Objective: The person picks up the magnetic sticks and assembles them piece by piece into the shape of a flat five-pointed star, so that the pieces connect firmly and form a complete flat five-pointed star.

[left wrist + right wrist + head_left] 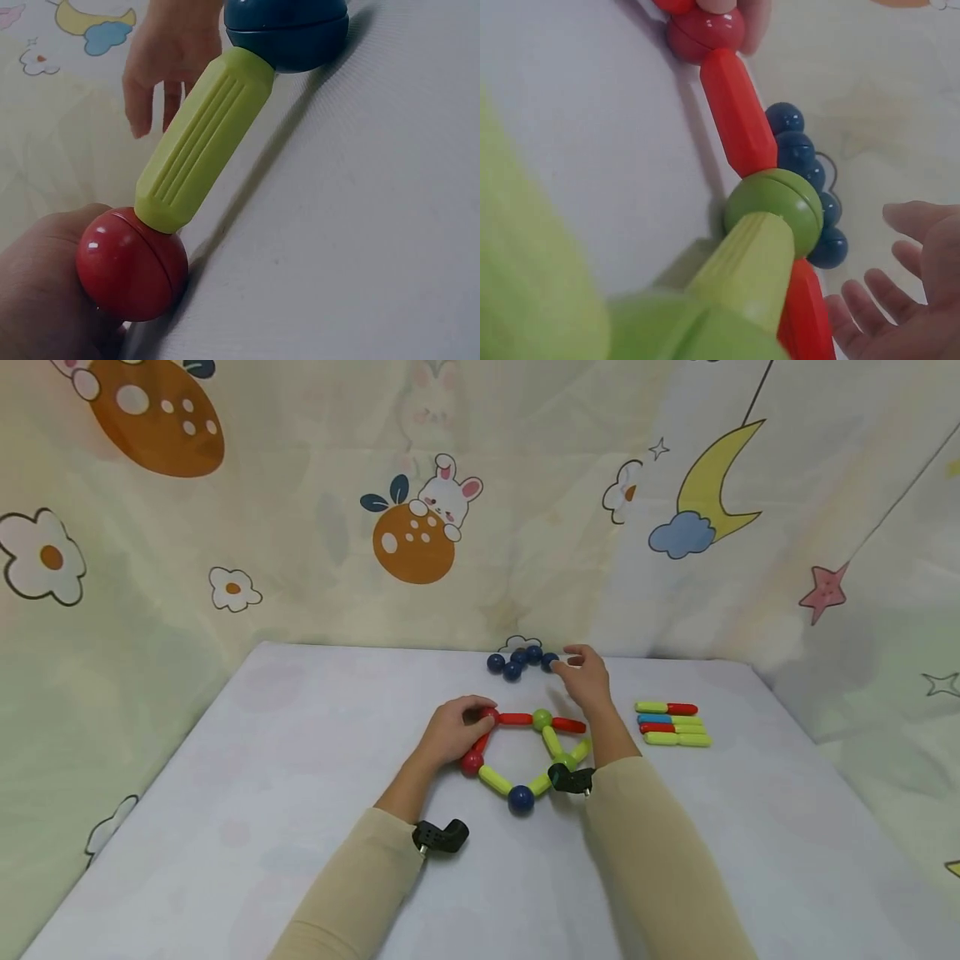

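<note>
A ring of toy rods and balls lies on the table, with a red rod point(516, 719), a green ball point(542, 719), a lime rod point(495, 780) and a large blue ball point(521, 799) among its parts. My left hand point(448, 731) grips the red ball point(709, 34) at the ring's back left corner. Beside that hand sits the front left red ball point(131, 266). Over the back of the table, my right hand point(588, 681) is beside the rightmost of several loose blue balls point(512, 671). Its fingers are spread, with nothing held in the right wrist view.
To the right lie several paired rods point(678, 739) in lime, red and blue. A patterned cloth point(300, 527) hangs behind the white table point(300, 735). Black wrist cameras point(441, 836) sit on both sleeves, the right one overlapping the ring's right side.
</note>
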### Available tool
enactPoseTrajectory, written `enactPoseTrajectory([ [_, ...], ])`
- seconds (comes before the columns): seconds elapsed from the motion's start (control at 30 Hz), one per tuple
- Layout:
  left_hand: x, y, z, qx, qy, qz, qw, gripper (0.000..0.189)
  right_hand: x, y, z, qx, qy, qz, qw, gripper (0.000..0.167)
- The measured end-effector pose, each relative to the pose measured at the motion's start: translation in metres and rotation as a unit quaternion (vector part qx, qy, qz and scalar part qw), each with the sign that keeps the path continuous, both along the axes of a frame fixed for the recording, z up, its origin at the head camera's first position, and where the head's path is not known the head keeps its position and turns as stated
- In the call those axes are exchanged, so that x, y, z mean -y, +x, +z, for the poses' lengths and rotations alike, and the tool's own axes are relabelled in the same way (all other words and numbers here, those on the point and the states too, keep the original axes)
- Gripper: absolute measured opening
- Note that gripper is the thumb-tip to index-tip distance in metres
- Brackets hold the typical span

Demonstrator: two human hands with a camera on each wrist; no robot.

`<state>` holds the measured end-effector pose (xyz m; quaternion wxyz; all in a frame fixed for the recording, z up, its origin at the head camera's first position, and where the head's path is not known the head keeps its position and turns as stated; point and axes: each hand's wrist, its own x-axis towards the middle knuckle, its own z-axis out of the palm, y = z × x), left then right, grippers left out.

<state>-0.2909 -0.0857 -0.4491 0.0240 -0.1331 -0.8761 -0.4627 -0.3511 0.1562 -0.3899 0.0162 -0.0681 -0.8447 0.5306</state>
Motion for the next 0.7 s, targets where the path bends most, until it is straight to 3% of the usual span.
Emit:
enactPoseTrajectory([
  [0.3, -0.001, 0.003, 0.001, 0.006, -0.001, 0.007, 1.0000, 0.030, 0.010, -0.021, -0.012, 0.047, 0.017, -0.021, 0.9985, 0.070],
  [0.53, -0.001, 0.003, -0.004, 0.000, 0.001, 0.010, 1.0000, 0.029, 0.008, -0.029, -0.016, 0.038, 0.077, -0.005, 0.9963, 0.068],
  [0.7, -0.003, 0.004, 0.001, -0.002, 0.007, 0.006, 1.0000, 0.030, 0.006, -0.036, -0.012, 0.018, 0.144, 0.023, 0.9892, 0.067],
])
